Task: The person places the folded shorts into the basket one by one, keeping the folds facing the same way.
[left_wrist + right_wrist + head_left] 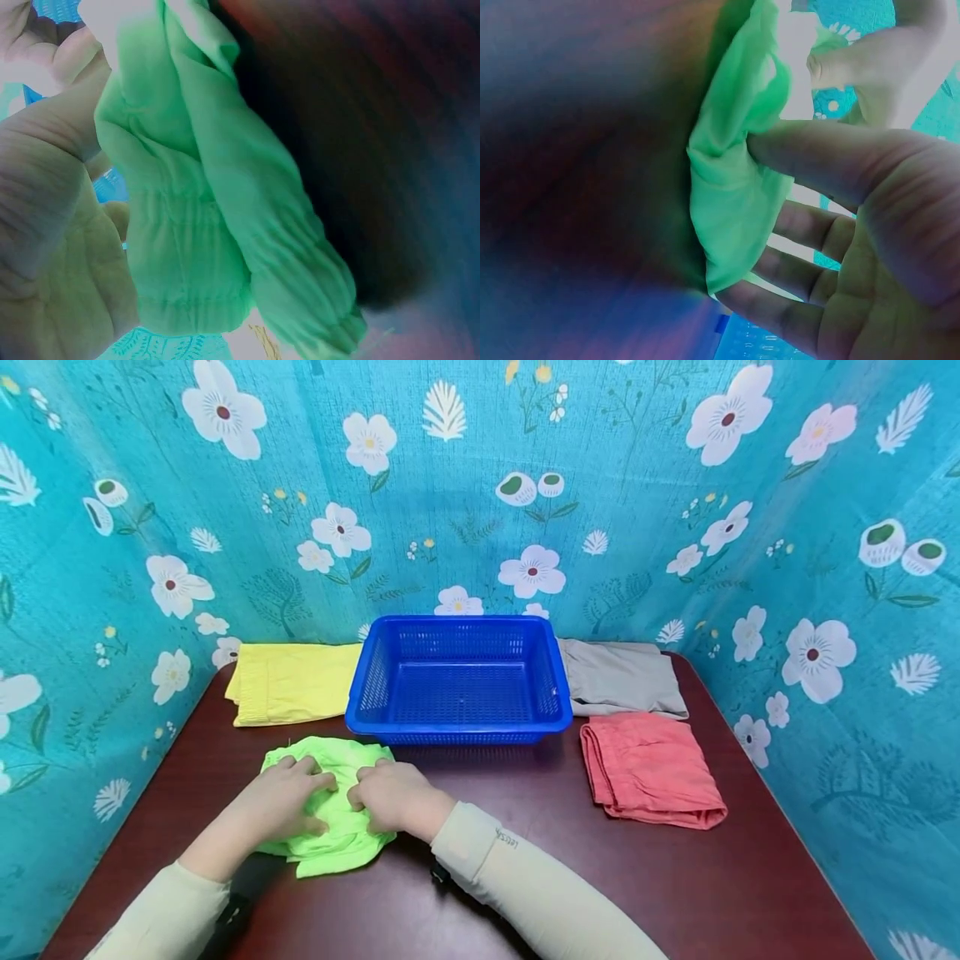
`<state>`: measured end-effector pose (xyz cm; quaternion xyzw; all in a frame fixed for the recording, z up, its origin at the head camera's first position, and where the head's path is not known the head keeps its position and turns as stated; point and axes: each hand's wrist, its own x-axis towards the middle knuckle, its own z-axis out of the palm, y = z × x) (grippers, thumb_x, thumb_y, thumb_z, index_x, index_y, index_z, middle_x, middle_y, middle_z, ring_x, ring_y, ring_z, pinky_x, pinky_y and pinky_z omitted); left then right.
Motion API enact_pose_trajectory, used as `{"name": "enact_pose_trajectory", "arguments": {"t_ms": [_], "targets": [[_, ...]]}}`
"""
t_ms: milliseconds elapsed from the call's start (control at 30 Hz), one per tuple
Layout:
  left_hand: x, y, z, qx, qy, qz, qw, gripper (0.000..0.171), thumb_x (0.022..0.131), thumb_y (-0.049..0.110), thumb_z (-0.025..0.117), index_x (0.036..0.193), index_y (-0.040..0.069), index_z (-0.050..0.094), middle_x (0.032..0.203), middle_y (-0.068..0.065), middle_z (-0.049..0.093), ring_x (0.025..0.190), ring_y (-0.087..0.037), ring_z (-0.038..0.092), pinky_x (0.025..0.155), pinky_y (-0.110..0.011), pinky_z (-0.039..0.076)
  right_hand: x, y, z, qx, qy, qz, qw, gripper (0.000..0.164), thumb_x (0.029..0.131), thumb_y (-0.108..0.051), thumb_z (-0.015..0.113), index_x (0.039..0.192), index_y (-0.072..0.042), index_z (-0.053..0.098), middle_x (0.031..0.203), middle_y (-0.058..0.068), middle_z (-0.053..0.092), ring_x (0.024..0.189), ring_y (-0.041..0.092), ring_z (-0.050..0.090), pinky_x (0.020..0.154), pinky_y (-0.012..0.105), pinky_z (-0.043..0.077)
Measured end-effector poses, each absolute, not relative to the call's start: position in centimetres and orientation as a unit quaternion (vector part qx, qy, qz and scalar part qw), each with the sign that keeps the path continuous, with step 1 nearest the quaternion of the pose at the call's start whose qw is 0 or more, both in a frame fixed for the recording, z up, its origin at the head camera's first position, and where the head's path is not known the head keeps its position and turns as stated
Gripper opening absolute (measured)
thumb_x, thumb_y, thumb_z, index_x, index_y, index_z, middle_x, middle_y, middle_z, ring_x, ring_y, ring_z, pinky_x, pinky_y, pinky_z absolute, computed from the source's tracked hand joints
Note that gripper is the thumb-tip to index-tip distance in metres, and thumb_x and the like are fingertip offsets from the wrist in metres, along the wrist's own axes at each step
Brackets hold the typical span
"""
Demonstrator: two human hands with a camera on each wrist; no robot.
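A bright green garment (341, 852) with gathered elastic edges lies rumpled at the front left of the table. The left hand (288, 797) rests on its left part, thumb and forefinger apart on the cloth. On its right part, the right hand (390, 793) holds the fabric with bent fingers. In the right wrist view the thumb of the right hand (855, 217) is against a fold of the green cloth (735, 202), which hides some fingertips. Gathered green ends (187, 255) fill the left wrist view beside the left hand (52, 225), whose fingertips are mostly hidden.
A blue plastic basket (457, 727) stands at the back centre. Folded yellow cloth (300, 681) lies left of it, folded grey cloth (622, 677) right of it. A folded coral-red garment (652, 768) is at the right. Floral curtains (465, 510) surround the dark table (525, 843).
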<state>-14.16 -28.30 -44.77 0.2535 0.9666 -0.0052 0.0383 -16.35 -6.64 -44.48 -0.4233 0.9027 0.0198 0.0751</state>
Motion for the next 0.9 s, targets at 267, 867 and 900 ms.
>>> {"name": "enact_pose_trajectory", "arguments": {"t_ms": [267, 867, 900], "targets": [[-13.8, -27.8, -44.9, 0.258, 0.966, -0.004, 0.028, 0.056, 0.068, 0.049, 0.091, 0.113, 0.021, 0.071, 0.096, -0.001, 0.056, 0.083, -0.023, 0.049, 0.071, -0.042, 0.047, -16.4, -6.2, -44.4, -0.425, 0.901, 0.023, 0.084, 0.023, 0.074, -0.041, 0.088, 0.089, -0.041, 0.071, 0.097, -0.016, 0.057, 0.091, 0.011, 0.051, 0.064, 0.026, 0.046], [-13.8, -25.8, -45.0, 0.272, 0.962, -0.013, 0.026, 0.059, 0.069, 0.053, 0.090, 0.114, 0.022, 0.069, 0.098, -0.005, 0.057, 0.083, -0.024, 0.050, 0.067, -0.041, 0.048, -16.2, -4.0, -44.3, -0.423, 0.902, 0.023, 0.080, 0.025, 0.073, -0.040, 0.089, 0.092, -0.040, 0.072, 0.096, -0.016, 0.057, 0.091, 0.011, 0.053, 0.063, 0.026, 0.045], [-13.8, -25.6, -44.9, 0.273, 0.962, -0.014, 0.025, 0.059, 0.069, 0.053, 0.090, 0.114, 0.022, 0.069, 0.098, -0.005, 0.057, 0.083, -0.024, 0.050, 0.067, -0.041, 0.048, -16.2, -3.8, -44.3, -0.423, 0.902, 0.023, 0.080, 0.026, 0.073, -0.040, 0.089, 0.092, -0.040, 0.072, 0.096, -0.016, 0.057, 0.091, 0.011, 0.053, 0.063, 0.026, 0.045]]}}
